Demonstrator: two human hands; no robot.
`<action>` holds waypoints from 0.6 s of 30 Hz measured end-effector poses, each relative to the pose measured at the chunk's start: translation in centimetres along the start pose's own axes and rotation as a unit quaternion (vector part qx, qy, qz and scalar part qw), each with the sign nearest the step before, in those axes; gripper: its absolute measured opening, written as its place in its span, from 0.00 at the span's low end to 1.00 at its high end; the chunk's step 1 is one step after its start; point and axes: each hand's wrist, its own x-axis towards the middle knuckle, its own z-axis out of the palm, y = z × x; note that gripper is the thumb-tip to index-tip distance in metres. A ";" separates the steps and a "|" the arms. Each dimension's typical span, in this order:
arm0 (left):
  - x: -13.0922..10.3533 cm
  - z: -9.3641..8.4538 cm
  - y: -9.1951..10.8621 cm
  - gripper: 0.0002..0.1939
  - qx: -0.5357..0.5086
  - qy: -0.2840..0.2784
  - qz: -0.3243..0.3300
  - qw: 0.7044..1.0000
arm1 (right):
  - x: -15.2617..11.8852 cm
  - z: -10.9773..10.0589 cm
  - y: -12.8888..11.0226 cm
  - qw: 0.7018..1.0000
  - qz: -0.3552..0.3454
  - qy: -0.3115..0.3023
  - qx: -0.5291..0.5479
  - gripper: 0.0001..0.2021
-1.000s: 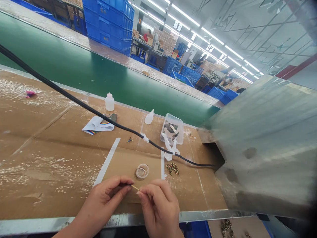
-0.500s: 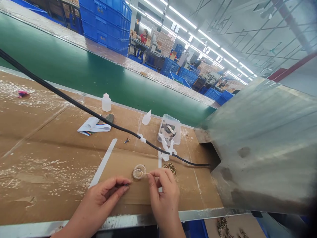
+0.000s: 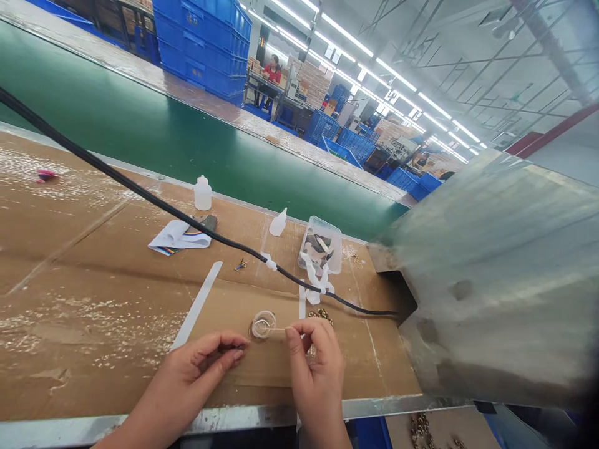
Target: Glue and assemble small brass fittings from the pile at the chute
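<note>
My right hand pinches the end of a thin pale stick, perhaps a toothpick. The stick's other end reaches into a small round clear dish on the cardboard. To the left of the dish, my left hand is closed, thumb against forefinger, on a tiny dark piece that its fingertips mostly hide. Beyond my right hand lies a pile of small brass-coloured metal parts, partly covered by the hand.
A black cable crosses above the cardboard-covered bench. Farther back stand two white bottles, a clear plastic box and a folded striped paper. A green conveyor runs behind; a metal housing stands at right.
My right hand has shifted slightly right, and more of the thin stick shows between it and the dish. My left hand stays almost in place.
</note>
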 end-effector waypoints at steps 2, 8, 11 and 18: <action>0.0 0.0 0.2 0.16 0.002 -0.008 0.000 1.000 | 0.2 -0.3 -0.2 0.999 0.028 -0.021 0.031 0.10; 0.1 0.3 -0.2 0.16 -0.033 0.017 -0.003 0.999 | 0.2 -0.1 -0.9 0.996 0.033 -0.061 0.062 0.10; 0.0 0.3 -0.4 0.16 -0.026 0.015 -0.002 1.000 | 0.1 0.2 -1.1 0.996 0.025 -0.061 0.067 0.10; -0.1 0.3 -0.8 0.15 -0.028 0.002 0.006 1.000 | 0.1 0.7 -1.1 0.997 0.013 -0.058 0.054 0.08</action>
